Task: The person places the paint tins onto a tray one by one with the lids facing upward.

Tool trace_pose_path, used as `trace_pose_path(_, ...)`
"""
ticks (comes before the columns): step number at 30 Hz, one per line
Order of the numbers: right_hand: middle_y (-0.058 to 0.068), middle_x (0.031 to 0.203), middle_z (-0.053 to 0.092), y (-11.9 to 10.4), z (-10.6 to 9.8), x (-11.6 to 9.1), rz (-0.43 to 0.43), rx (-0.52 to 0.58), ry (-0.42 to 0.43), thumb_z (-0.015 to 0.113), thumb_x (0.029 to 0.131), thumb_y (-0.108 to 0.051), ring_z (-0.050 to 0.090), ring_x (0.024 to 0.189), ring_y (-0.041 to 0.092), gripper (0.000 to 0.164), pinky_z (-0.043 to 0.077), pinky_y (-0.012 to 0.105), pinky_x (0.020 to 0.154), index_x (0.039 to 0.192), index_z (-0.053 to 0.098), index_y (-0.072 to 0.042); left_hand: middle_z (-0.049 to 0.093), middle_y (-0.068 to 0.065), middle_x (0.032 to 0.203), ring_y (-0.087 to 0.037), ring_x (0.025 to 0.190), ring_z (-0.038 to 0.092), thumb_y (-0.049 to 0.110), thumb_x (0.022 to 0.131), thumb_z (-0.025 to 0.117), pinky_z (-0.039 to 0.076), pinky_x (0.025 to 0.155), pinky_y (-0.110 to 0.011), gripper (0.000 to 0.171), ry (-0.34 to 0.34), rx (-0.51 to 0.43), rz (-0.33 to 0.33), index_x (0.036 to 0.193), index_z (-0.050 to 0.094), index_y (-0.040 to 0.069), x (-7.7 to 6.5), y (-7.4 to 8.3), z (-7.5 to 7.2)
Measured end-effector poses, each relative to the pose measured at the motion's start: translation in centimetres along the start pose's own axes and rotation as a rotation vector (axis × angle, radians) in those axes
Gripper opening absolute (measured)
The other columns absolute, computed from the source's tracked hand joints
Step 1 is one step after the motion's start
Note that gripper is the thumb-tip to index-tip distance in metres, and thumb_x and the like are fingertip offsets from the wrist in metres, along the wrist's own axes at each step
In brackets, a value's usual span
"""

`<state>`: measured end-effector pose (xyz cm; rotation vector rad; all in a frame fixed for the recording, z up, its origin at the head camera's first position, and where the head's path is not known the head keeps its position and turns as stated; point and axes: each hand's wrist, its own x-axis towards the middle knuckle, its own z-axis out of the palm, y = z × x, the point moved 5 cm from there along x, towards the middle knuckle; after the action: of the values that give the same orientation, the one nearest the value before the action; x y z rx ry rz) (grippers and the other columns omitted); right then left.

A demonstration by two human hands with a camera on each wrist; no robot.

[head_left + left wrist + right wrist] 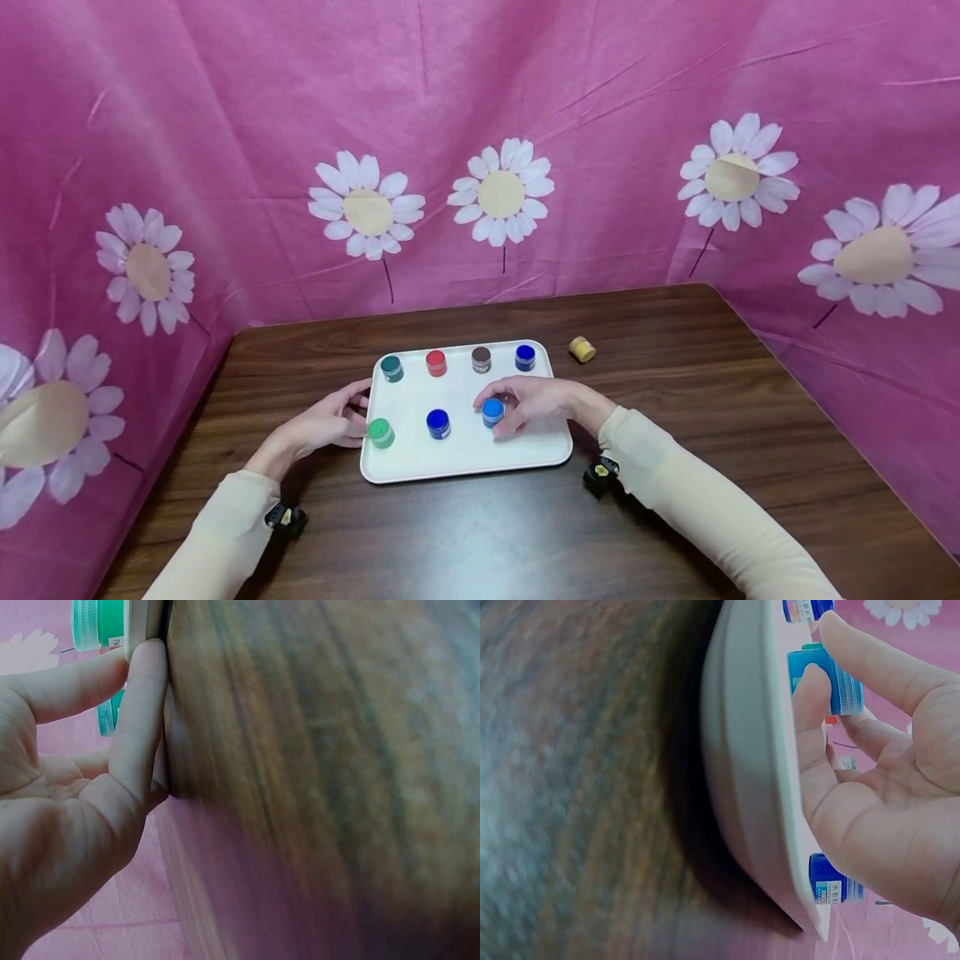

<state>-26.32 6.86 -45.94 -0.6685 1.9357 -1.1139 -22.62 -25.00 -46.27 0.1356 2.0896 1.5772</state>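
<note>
A white tray (465,462) on the wooden table carries several small paint jars. My right hand (536,396) reaches over its right half, thumb and fingers curled round a light blue paint jar (492,412). The right wrist view shows that jar (847,686) upright, the thumb against its near side. My left hand (326,425) rests at the tray's left edge, fingertips against the side and rim. Close to those fingertips stands a light green jar (381,432). A dark blue jar (438,423) sits in the middle of the front row.
Along the tray's back row stand a dark green jar (392,368), a red jar (437,362), a brown jar (482,359) and another dark blue jar (525,357). A yellow jar (582,349) lies on its side on the table (675,375), right of the tray. Pink flowered cloth (600,83) hangs behind.
</note>
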Motion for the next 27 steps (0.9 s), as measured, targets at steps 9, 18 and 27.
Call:
trace_pose_path(9,0.007,0.118,0.056,-0.1,-0.3,-0.2,0.005,-0.005,0.005,0.08,0.088,-0.01,0.057,0.079,0.019,0.045,0.056,0.032,0.073,0.13,0.064,-0.013,0.034,-0.026,0.131,-0.022,0.098,0.059,-0.008,0.087,0.065,0.059,0.086,-0.045,0.089,0.001,0.011,-0.002,0.159,0.014,-0.001,0.1,0.3,0.0)
trace_pose_path(18,0.009,0.121,0.056,-0.1,-1.2,0.0,0.003,0.07,0.011,0.08,0.087,-0.009,0.056,0.1,0.023,0.053,0.057,0.033,0.071,0.136,0.062,-0.011,0.033,-0.027,0.131,-0.021,0.097,0.06,-0.009,0.085,0.066,0.059,0.085,-0.044,0.091,-0.003,0.027,0.003,0.159,0.013,-0.003,-0.2,0.6,-0.2)
trace_pose_path(27,0.017,0.126,0.056,-0.1,-4.8,-2.6,-0.037,0.166,0.106,0.071,0.094,-0.007,0.062,0.101,0.03,0.057,0.058,0.041,0.078,0.146,0.049,-0.003,0.032,-0.026,0.131,-0.022,0.098,0.06,-0.009,0.087,0.064,0.059,0.085,-0.043,0.089,-0.004,0.02,-0.012,0.159,0.014,-0.001,-0.1,0.3,0.0)
